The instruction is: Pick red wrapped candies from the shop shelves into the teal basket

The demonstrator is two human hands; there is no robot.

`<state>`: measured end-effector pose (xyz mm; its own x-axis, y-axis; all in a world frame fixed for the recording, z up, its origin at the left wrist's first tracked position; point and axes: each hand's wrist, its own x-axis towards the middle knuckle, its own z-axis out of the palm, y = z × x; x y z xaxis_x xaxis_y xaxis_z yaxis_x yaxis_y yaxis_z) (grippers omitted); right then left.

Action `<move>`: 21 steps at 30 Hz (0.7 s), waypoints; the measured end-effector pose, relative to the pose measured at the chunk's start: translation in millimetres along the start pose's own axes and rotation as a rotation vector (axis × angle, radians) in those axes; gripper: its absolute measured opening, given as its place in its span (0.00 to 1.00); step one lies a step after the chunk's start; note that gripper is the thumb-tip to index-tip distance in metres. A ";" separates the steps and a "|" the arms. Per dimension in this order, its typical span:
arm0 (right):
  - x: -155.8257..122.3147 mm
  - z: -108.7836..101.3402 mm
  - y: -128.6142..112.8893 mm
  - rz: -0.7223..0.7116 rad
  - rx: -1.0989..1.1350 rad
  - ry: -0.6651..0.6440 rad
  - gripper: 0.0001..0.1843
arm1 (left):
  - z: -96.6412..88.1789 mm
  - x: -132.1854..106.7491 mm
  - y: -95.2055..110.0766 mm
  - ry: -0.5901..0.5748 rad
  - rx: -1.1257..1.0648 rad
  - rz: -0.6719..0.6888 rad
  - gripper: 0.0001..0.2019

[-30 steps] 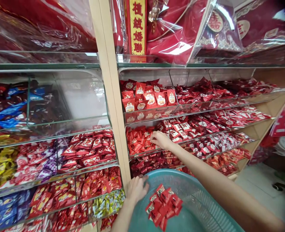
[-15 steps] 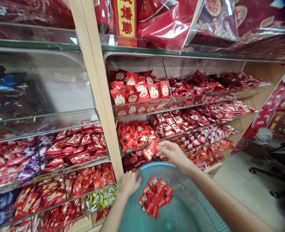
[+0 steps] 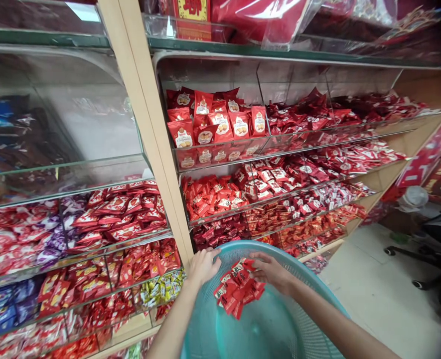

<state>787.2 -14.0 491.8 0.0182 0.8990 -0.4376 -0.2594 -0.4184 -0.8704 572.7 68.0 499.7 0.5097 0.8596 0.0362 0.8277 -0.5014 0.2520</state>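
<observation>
A teal plastic basket [image 3: 280, 344] with perforated sides sits in front of the shelves. My left hand [image 3: 204, 267] is closed over its far-left rim. Inside the basket lies a small pile of red candy packets [image 3: 238, 294] with dark lettering on pale patches. My right hand [image 3: 270, 271] is down in the basket at the right edge of this pile. Its fingers are apart and touch the topmost packets, partly covering them. Matching red packets [image 3: 211, 197] fill a shelf compartment just beyond the basket.
Tiered shelves with clear dividers hold many wrapped sweets, including larger red cookie packets [image 3: 220, 124] above and yellow-green sweets [image 3: 162, 289] at lower left. A wooden upright [image 3: 149, 124] parts the two shelf units. An office chair base [image 3: 410, 264] stands on the floor at right.
My right hand has moved from above the far rim down into the basket, bringing a red candy packet to the pile. My left hand stays on the rim. The view has tilted downward.
</observation>
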 end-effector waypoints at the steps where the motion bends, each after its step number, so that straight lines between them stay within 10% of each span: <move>1: -0.6 3.6 3.6 0.012 -0.001 -0.028 0.17 | -0.5 0.0 0.4 -0.002 0.000 -0.001 0.19; 21: 20.0 29.2 71.3 -0.197 -0.423 -0.084 0.22 | -8.6 -3.3 4.4 -0.033 -0.010 -0.014 0.19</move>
<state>740.9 -22.0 427.6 -0.0549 0.9666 -0.2503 0.1578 -0.2391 -0.9581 572.6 63.8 509.0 0.5053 0.8629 0.0006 0.8326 -0.4878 0.2622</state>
